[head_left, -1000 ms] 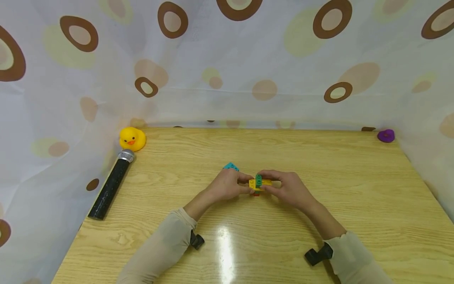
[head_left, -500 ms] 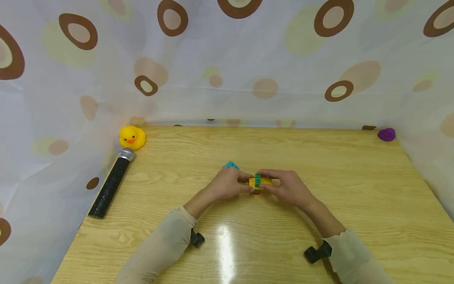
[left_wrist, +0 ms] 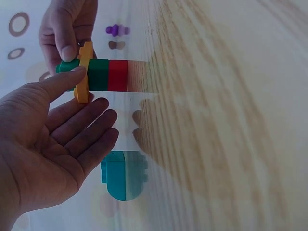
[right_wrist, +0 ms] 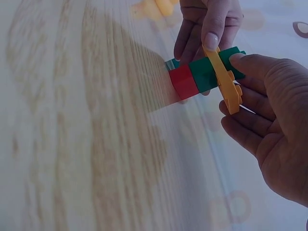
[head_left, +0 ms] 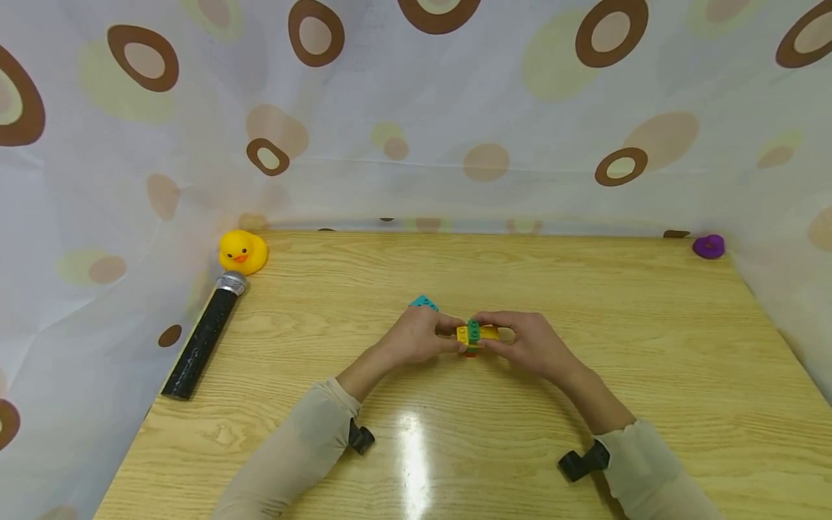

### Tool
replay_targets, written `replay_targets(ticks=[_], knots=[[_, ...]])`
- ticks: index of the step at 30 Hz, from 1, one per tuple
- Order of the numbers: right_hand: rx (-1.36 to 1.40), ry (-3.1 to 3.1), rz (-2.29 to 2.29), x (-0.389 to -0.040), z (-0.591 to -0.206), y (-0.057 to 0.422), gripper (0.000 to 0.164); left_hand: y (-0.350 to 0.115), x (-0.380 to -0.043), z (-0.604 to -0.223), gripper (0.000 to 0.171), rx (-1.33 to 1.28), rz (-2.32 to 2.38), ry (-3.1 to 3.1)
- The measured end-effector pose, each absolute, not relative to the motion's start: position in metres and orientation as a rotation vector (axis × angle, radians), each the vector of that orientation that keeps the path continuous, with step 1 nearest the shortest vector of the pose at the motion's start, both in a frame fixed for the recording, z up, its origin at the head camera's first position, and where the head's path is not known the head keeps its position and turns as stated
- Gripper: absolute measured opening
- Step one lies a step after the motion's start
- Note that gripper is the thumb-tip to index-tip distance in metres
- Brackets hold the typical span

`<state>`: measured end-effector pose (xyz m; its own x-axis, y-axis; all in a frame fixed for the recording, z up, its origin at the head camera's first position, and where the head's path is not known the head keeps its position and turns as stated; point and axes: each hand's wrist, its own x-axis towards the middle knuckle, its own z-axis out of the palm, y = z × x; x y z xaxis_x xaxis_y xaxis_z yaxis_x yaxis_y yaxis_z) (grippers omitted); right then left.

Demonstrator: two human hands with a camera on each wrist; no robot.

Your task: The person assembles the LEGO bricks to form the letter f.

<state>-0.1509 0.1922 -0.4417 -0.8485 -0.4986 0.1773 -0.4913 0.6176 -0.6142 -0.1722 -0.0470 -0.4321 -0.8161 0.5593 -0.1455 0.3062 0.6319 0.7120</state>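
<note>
Between both hands stands a toy-brick stack: a red brick [right_wrist: 184, 83] at the bottom on the table, a green brick [left_wrist: 98, 75] above it, then a yellow plate [right_wrist: 224, 82] crosswise, topped by another green brick [head_left: 474, 330]. My left hand [head_left: 418, 337] pinches the left end of the yellow plate between thumb and fingers, its other fingers extended in the left wrist view. From the other side my right hand [head_left: 529, 343] pinches the upper green brick, thumb tip on its near face. A teal brick [left_wrist: 115, 175] with a rounded side rests beyond my left hand, partly covered by it.
A yellow rubber duck [head_left: 243, 253] sits at the back left corner of the wooden table [head_left: 325, 462], with a black microphone [head_left: 204, 339] lying in front of it. A small purple toy [head_left: 708, 247] is at the back right corner. Patterned sheeting [head_left: 422, 101] surrounds the back and sides.
Hands and stack keep nearly the same place, both grips unchanged. The upper green brick shifts very slightly, and the whole view moved a little with the head.
</note>
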Motion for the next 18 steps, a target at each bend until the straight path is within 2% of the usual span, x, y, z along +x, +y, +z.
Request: replay_targets(ticks=[18], knots=[[-0.915,2.816,-0.977,-0.1535,-0.4359,0.1897,0.039,-0.0459,-0.1718,-0.4319,0.045,0.698,0.967,2.519]])
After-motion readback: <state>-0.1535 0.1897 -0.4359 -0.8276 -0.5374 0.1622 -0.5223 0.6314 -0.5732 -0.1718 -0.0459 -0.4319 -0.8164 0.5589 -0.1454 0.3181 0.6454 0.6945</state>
